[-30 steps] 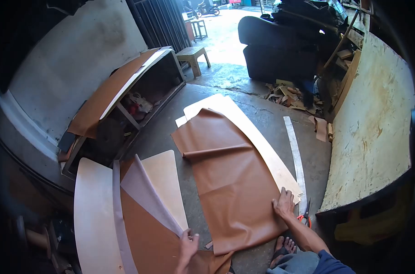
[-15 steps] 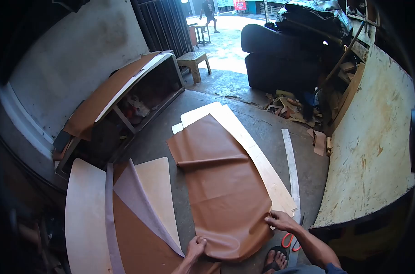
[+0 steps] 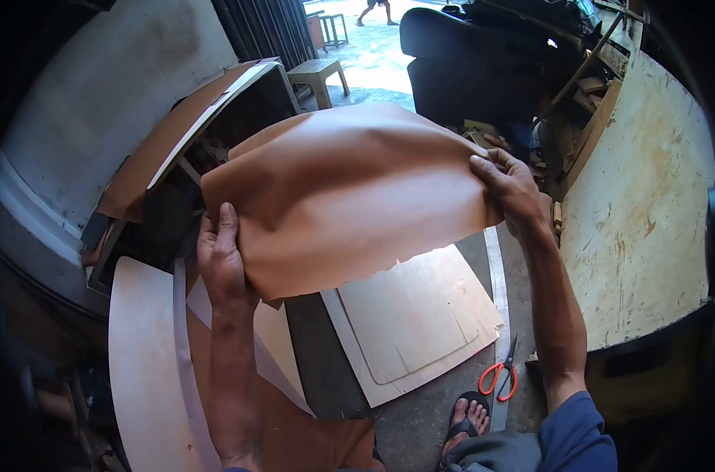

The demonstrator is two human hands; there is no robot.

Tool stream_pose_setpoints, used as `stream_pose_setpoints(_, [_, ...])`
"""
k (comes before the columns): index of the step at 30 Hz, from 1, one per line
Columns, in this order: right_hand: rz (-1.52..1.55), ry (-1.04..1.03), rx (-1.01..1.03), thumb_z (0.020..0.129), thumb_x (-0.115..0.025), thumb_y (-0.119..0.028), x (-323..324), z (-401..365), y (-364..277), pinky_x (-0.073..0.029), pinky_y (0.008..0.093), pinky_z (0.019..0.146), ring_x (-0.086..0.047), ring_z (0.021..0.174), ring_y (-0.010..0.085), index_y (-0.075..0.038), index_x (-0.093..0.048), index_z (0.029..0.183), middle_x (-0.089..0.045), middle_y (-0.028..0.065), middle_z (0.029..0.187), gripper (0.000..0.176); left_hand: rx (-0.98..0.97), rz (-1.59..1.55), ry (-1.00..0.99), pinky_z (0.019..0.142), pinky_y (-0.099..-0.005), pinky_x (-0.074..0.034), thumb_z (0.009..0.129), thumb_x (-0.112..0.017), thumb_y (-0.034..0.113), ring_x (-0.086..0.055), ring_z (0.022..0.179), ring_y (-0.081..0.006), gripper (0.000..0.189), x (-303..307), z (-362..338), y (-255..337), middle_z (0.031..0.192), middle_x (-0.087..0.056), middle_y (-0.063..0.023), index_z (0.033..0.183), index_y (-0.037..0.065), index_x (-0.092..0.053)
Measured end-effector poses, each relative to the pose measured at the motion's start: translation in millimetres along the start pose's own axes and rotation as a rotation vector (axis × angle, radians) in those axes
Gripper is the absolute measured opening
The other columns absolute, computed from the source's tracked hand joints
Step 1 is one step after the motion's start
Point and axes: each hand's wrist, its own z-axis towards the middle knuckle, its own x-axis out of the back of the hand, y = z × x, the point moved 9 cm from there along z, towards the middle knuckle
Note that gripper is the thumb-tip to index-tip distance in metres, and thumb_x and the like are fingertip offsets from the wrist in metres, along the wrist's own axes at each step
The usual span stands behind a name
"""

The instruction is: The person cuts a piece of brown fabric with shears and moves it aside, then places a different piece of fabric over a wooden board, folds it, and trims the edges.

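A brown sheet of leather-like material (image 3: 357, 197) is held up in the air between both hands, bulging and curved. My left hand (image 3: 222, 252) grips its left edge, thumb up along the near side. Its right edge is pinched in my right hand (image 3: 513, 187). Beneath the sheet, pale plywood panels (image 3: 408, 322) lie stacked on the floor, their far part hidden by the sheet. Scissors with orange handles (image 3: 499, 381) rest on the floor beside a long metal ruler (image 3: 496, 275), near my sandalled foot.
On the left lie another pale board (image 3: 141, 354) and more brown material (image 3: 310, 444) with a light backing. A low cabinet (image 3: 121, 236) carries a brown sheet. A stool (image 3: 319, 75) stands behind. At right leans a stained board (image 3: 633, 212); a dark sofa-like piece (image 3: 475, 71) stands at the back.
Both hands have lifted the brown sheet off the plywood and raised it up and forward. The panels and scissors now show more fully.
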Motion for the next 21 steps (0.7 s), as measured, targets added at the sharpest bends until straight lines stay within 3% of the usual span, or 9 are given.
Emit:
stream_pose_setpoints(2, [-0.122, -0.007, -0.154, 0.092, -0.069, -0.024, 22.1, -20.3, 70.7, -0.046, 0.0230, 0.064, -0.056, 0.070, 0.0062, 0.000, -0.067, 0.099, -0.066, 0.0037, 0.081, 0.025, 0.120, -0.009, 0.066, 0.085, -0.0308, -0.055, 0.102, -0.054, 0.019, -0.066, 0.096, -0.0164, 0.023, 44.0, -23.3, -86.3, 0.111, -0.065, -0.0090, 0.118, 0.003, -0.056])
stream_pose_setpoints(3, [-0.114, -0.017, -0.213, 0.092, -0.069, -0.025, 28.8, -32.9, 106.6, -0.046, 0.0234, 0.064, -0.056, 0.070, 0.0067, 0.000, -0.067, 0.098, -0.066, 0.0037, 0.081, 0.026, 0.178, 0.058, 0.063, 0.084, -0.0303, -0.055, 0.101, -0.056, 0.017, -0.065, 0.093, -0.0154, 0.019, 81.1, -32.8, -146.5, 0.108, -0.066, -0.0073, 0.114, 0.003, -0.058])
stream_pose_setpoints(4, [-0.108, -0.027, -0.265, 0.092, -0.070, -0.025, 34.3, -45.4, 141.0, -0.046, 0.0238, 0.064, -0.056, 0.070, 0.0072, 0.000, -0.067, 0.098, -0.066, 0.0038, 0.080, 0.026, 0.228, 0.134, 0.128, 0.080, -0.0270, -0.049, 0.100, -0.059, 0.021, -0.058, 0.086, -0.0086, 0.019, 93.6, -55.9, -180.7, 0.098, -0.063, -0.0013, 0.109, 0.004, -0.058])
stream_pose_setpoints(6, [-0.208, -0.018, -0.344, 0.091, -0.070, -0.025, 48.0, -73.3, 202.8, -0.047, 0.0257, 0.064, -0.058, 0.071, 0.0091, 0.001, -0.067, 0.100, -0.067, 0.0046, 0.080, 0.027, 0.369, 0.194, 0.198, 0.075, -0.0260, -0.046, 0.099, -0.060, 0.019, -0.055, 0.081, -0.0077, 0.015, 122.6, -108.6, -247.0, 0.092, -0.062, 0.0004, 0.102, 0.004, -0.058])
stream_pose_setpoints(10, [-0.352, -0.026, -0.609, 0.086, -0.073, -0.028, 78.1, -145.8, 299.6, -0.051, 0.0305, 0.069, -0.064, 0.076, 0.0152, 0.001, -0.069, 0.102, -0.070, 0.0094, 0.085, 0.033, 0.595, 0.434, 0.248, 0.073, -0.0270, -0.045, 0.097, -0.061, 0.014, -0.055, 0.080, -0.0097, 0.011, 167.9, -204.0, -323.8, 0.088, -0.062, -0.0012, 0.098, 0.003, -0.059])
stream_pose_setpoints(16, [-0.573, -0.081, -0.714, 0.086, -0.073, -0.028, 113.2, -206.0, 342.7, -0.049, 0.0313, 0.068, -0.061, 0.074, 0.0130, 0.000, -0.071, 0.093, -0.068, 0.0046, 0.080, 0.029, 0.760, 0.622, 0.161, 0.060, -0.0283, -0.047, 0.094, -0.065, 0.017, -0.057, 0.067, -0.0108, 0.018, 185.4, -274.5, -340.6, 0.076, -0.062, -0.0041, 0.090, 0.001, -0.061])
stream_pose_setpoints(18, [-0.621, -0.042, -0.671, 0.085, -0.072, -0.028, 121.8, -204.9, 334.8, -0.050, 0.0314, 0.068, -0.062, 0.075, 0.0132, 0.000, -0.072, 0.095, -0.069, 0.0058, 0.082, 0.029, 0.809, 0.627, 0.111, 0.056, -0.0276, -0.048, 0.095, -0.064, 0.018, -0.058, 0.063, -0.0112, 0.018, 177.7, -283.9, -333.5, 0.075, -0.062, -0.0047, 0.090, 0.001, -0.062])
stream_pose_setpoints(19, [-0.623, -0.031, -0.664, 0.083, -0.072, -0.033, 126.0, -203.6, 339.2, -0.052, 0.0359, 0.075, -0.068, 0.082, 0.0212, 0.001, -0.072, 0.098, -0.072, 0.0145, 0.088, 0.037, 0.819, 0.648, 0.076, 0.052, -0.0272, -0.048, 0.095, -0.064, 0.018, -0.057, 0.058, -0.0118, 0.019, 173.6, -287.8, -332.2, 0.075, -0.063, -0.0052, 0.091, 0.000, -0.062])
stream_pose_setpoints(21, [-0.663, -0.036, -0.686, 0.083, -0.072, -0.034, 129.2, -201.0, 338.5, -0.052, 0.0361, 0.076, -0.068, 0.083, 0.0221, 0.000, -0.072, 0.099, -0.072, 0.0150, 0.089, 0.038, 0.804, 0.615, 0.050, 0.046, -0.0264, -0.051, 0.095, -0.063, 0.020, -0.058, 0.049, -0.0131, 0.021, 165.5, -293.2, -332.2, 0.076, -0.065, -0.0062, 0.094, -0.001, -0.063])
